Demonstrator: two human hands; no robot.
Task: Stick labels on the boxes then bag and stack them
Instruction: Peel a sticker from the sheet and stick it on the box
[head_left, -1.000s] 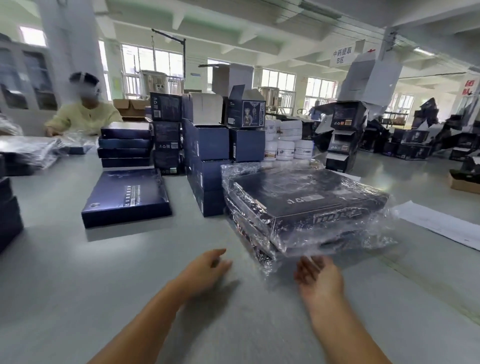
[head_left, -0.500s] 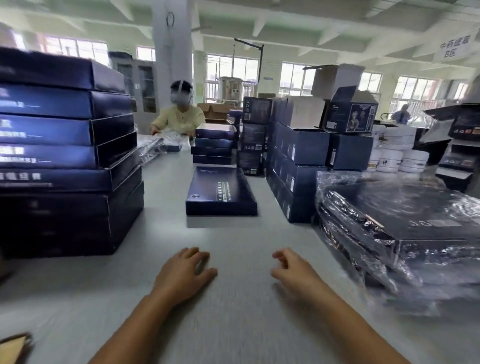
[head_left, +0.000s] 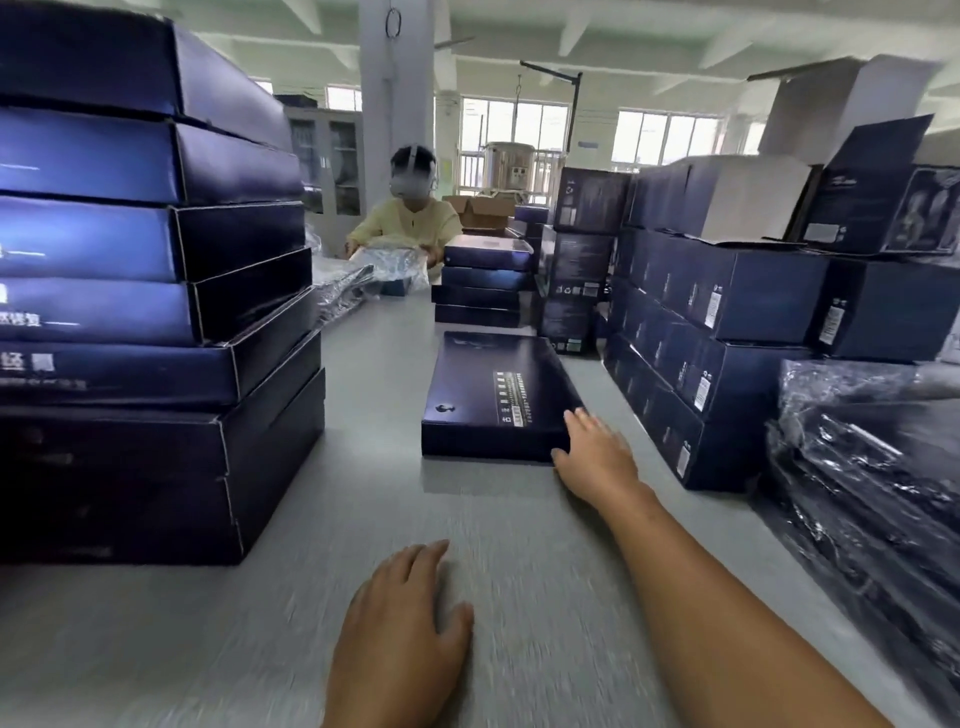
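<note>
Soft daylight enters through the far row of windows (head_left: 519, 130), which are blown out to white, and the hall is evenly bright. The near pale grey surface (head_left: 234, 649) is streaked with motion blur. At left, the tall stack of dark blue flat cardboard boxes (head_left: 130, 312) bows with wide-angle distortion and shows a pale sheen. At right, the clear plastic wrapping (head_left: 857, 457) glints.

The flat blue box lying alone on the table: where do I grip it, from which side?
Grip the flat box at its near right corner from the near side, where the right hand is. It lies low, short face toward you; stacked cartons stand near its right side: fingers on top, thumb on that face.
</note>
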